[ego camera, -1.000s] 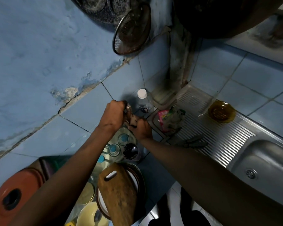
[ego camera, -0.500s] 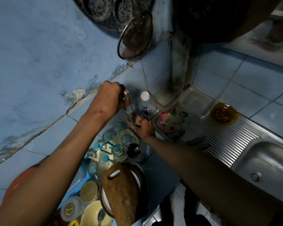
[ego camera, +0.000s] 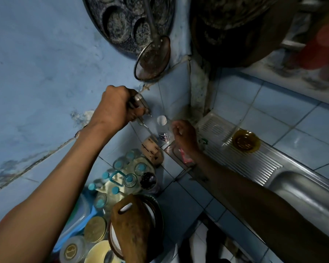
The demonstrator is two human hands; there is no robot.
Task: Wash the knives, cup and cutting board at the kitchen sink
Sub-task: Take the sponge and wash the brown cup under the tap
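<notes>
Knives (ego camera: 141,112) are bunched in the left hand (ego camera: 114,109), handles enclosed in a closed fist and blades pointing down toward the wooden knife block (ego camera: 152,149), which stands on the counter (ego camera: 180,196) against the tiled wall. Held that way, the blades come straight up and out of the block's slots; one thin blade tip is just above the block's top, not clearly clear of it. How many knives the fist holds cannot be told.

From the head camera, the right hand (ego camera: 184,135) hovers just beside the block with fingers loosely curled and nothing in them, near a clear bottle (ego camera: 163,130) with a white cap. It looks placed to steady the block or to take a knife.

Lower in the view, the cutting board (ego camera: 131,228) leans upright in a round dish rack, handle hole uppermost, probably so it drains. It is not yet at the sink (ego camera: 300,192), which lies well to the right past the ribbed drainboard (ego camera: 254,164). An amber glass bowl (ego camera: 245,141) sits on that drainboard. Small jars (ego camera: 129,179) with blue lids crowd the counter between block and board.

No cup can be made out for certain.
</notes>
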